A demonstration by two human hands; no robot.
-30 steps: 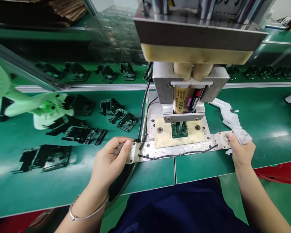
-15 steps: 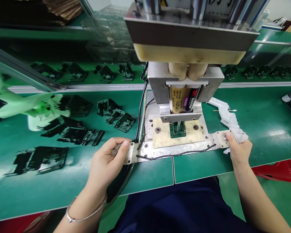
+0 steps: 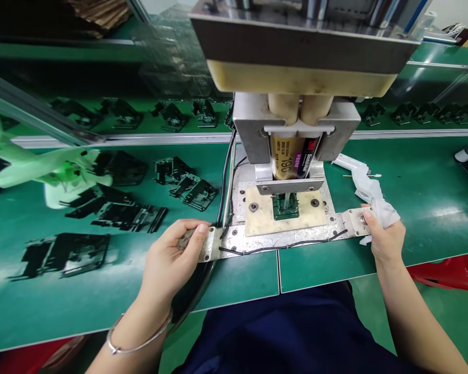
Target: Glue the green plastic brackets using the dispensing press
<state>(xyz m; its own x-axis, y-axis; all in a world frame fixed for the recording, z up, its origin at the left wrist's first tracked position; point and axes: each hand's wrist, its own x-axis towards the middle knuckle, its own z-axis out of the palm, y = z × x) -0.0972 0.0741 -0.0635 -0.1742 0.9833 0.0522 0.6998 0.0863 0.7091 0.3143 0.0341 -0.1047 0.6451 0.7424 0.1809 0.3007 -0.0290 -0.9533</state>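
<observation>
My left hand [image 3: 173, 259] is closed round the left end of a metal base bar [image 3: 253, 241], with its thumb laid over a small block there. At the opposite end, my right hand [image 3: 386, 236] grips a button block [image 3: 355, 222], thumb by the round button. A crumpled white tissue [image 3: 384, 212] is tucked against that hand. Between them, a small green circuit board [image 3: 285, 209] lies on a cream plate [image 3: 257, 221]. Directly above it, a two-part adhesive cartridge [image 3: 292, 156] sits in a metal holder, its nozzle reaching down to the board. The nozzle tip is hard to make out.
A heavy press plate [image 3: 302, 49] overhangs the cartridge. Several dark electronic assemblies [image 3: 195, 189] lie on the left, near a pale green fan [image 3: 62, 171]. More stand along the back shelf. Black cables [image 3: 224, 187] run beside the fixture. A cotton swab [image 3: 359, 175] lies at right.
The press plate looks slightly larger and a little higher in view. Both hands keep their hold on the bar ends, and the board stays on the cream plate.
</observation>
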